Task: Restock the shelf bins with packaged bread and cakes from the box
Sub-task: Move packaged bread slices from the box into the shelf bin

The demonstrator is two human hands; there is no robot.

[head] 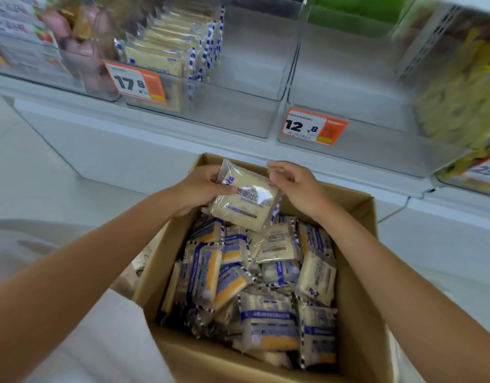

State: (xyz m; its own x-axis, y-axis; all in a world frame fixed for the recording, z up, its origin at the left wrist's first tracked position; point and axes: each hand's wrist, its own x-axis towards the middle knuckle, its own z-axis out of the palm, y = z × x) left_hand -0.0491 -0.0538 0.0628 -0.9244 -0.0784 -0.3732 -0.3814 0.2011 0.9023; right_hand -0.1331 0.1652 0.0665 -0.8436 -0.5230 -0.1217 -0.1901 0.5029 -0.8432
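Brown cardboard box (357, 272) below both hands | left hand (202, 189) pinches clear-wrapped pale bread packet (245, 201) above it | right hand (296, 186) curled at packet's edge, grip unclear | picking; next, likely: raise to clear plastic bin (252, 64) above.

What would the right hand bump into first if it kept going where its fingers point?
Probably the clear plastic packet of pale bread that the left hand grips. The right hand curls leftward beside its edge; contact is unclear.
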